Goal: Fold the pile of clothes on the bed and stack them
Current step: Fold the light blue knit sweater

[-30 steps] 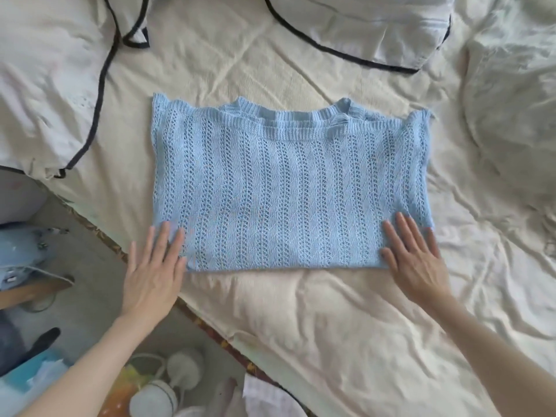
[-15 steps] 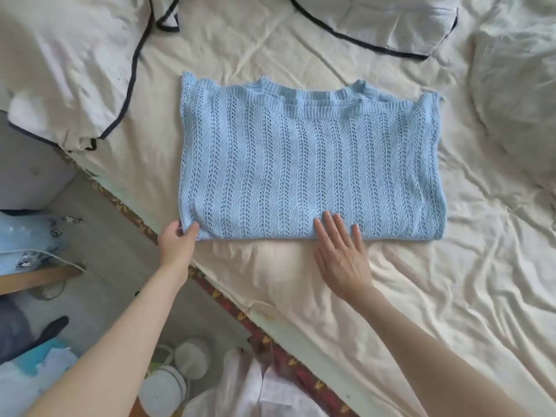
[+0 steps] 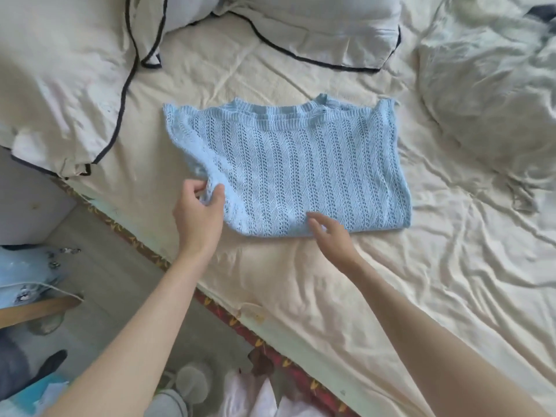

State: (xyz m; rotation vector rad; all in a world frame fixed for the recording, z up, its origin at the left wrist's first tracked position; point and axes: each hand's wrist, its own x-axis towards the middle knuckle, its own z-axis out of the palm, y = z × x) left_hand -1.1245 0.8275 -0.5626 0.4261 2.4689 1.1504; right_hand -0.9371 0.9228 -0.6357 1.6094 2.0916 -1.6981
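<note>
Blue knit sweater (image 3: pixel 298 173) lies on the cream bedsheet (image 3: pixel 346 296) at centre frame, ribbed neckline toward the top, already folded into a rough rectangle. My left hand (image 3: pixel 200 213) is at the sweater's lower-left corner, thumb and fingers curled and pinching a bunch of the knit, which is lifted and rumpled there (the left edge curls up off the sheet from that corner toward the upper left). My right hand (image 3: pixel 329 233) sits at the middle of the sweater's bottom edge, fingers loose and slightly spread, tips over the hem; cannot tell whether they touch the knit or hover just above it. Both forearms enter from the bottom of the frame. Right half of the sweater lies flat, lower-right corner square. Cream pillow with dark piping (image 3: pixel 60 85) in the upper left, a second piped pillow (image 3: pixel 316 28) at top centre, a crumpled pale duvet (image 3: pixel 487 94) at upper right. Bed edge runs diagonally from left toward bottom centre, floor clutter beyond it at lower left, too blurred to identify.
</note>
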